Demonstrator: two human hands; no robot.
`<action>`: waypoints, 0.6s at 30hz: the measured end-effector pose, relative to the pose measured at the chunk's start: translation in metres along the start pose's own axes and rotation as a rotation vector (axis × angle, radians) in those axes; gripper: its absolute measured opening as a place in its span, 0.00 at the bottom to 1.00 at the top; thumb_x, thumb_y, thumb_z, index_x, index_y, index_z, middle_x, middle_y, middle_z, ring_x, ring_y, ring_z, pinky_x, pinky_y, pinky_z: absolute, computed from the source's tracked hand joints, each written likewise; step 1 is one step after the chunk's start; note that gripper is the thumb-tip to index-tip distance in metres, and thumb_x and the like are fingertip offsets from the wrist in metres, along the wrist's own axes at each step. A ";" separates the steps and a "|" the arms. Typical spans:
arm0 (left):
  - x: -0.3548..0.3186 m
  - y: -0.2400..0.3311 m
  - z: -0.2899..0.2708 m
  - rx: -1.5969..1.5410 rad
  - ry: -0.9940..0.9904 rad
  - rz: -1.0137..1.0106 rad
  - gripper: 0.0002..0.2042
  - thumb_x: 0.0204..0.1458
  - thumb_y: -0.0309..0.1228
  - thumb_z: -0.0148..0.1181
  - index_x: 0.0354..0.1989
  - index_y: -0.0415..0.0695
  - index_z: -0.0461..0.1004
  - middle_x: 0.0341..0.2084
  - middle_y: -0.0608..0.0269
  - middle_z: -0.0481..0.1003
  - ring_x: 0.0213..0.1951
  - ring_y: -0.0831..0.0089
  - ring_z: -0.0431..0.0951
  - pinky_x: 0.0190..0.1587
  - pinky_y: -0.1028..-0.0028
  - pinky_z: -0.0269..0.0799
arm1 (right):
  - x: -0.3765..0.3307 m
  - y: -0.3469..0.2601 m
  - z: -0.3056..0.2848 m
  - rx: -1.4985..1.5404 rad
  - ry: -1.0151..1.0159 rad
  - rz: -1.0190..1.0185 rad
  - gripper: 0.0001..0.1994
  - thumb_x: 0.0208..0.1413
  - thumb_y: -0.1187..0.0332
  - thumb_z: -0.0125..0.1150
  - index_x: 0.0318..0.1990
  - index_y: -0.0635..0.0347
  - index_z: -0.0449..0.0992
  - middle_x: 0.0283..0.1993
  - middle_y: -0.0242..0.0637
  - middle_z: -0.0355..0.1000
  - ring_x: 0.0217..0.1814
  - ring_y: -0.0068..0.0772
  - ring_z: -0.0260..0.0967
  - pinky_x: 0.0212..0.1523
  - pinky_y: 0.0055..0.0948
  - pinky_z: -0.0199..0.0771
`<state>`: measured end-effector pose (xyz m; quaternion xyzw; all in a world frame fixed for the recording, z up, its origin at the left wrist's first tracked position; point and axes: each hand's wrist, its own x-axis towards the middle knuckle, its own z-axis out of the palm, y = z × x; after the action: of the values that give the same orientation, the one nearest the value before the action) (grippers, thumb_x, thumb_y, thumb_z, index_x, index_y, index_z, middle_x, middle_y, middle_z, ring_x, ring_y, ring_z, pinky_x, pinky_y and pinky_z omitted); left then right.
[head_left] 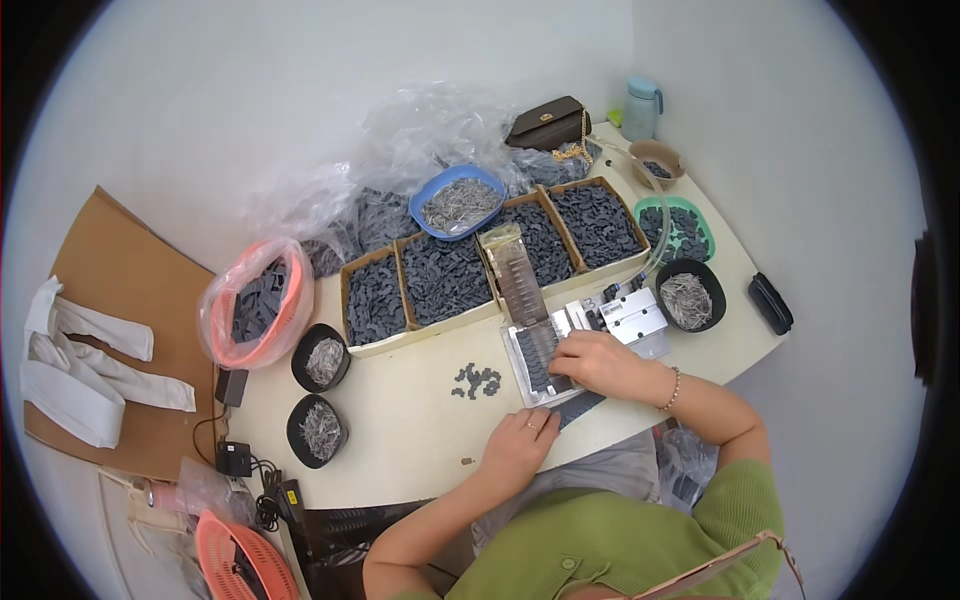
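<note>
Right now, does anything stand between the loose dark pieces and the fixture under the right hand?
Nothing visible does: only bare tabletop separates the loose dark pieces from the fixture's left edge. The left hand rests nearer the person, outside that gap.

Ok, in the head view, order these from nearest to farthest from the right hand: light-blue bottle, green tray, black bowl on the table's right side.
From the right hand:
1. Black bowl: ahead and to the right, with thin metal pieces inside.
2. Green tray: just behind the bowl.
3. Light-blue bottle: farthest back, beyond the tray.
</note>
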<state>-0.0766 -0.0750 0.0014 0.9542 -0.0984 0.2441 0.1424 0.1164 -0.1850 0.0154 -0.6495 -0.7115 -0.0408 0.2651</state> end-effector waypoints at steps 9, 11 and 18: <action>0.010 -0.005 -0.004 -0.053 -0.031 -0.120 0.09 0.44 0.20 0.59 0.36 0.39 0.74 0.29 0.57 0.73 0.31 0.63 0.75 0.32 0.70 0.71 | -0.003 -0.007 -0.013 0.072 0.016 -0.037 0.11 0.46 0.73 0.59 0.39 0.59 0.77 0.36 0.36 0.72 0.40 0.39 0.69 0.42 0.34 0.71; 0.014 -0.011 -0.009 -0.234 0.014 -0.273 0.07 0.49 0.20 0.57 0.37 0.38 0.74 0.29 0.58 0.73 0.30 0.66 0.75 0.33 0.71 0.72 | -0.003 -0.015 -0.015 0.247 0.008 -0.004 0.10 0.51 0.70 0.59 0.41 0.59 0.76 0.36 0.38 0.72 0.40 0.43 0.70 0.42 0.36 0.70; 0.012 -0.048 -0.008 -0.990 -0.083 -0.775 0.08 0.59 0.25 0.51 0.44 0.37 0.72 0.31 0.69 0.73 0.31 0.85 0.71 0.35 0.83 0.70 | 0.005 -0.030 -0.010 0.421 -0.052 0.273 0.09 0.54 0.70 0.58 0.42 0.62 0.73 0.36 0.43 0.72 0.40 0.46 0.70 0.41 0.38 0.70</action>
<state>-0.0578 -0.0287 0.0036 0.7502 0.1477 0.0630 0.6414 0.0912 -0.1890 0.0351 -0.6707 -0.6168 0.1614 0.3791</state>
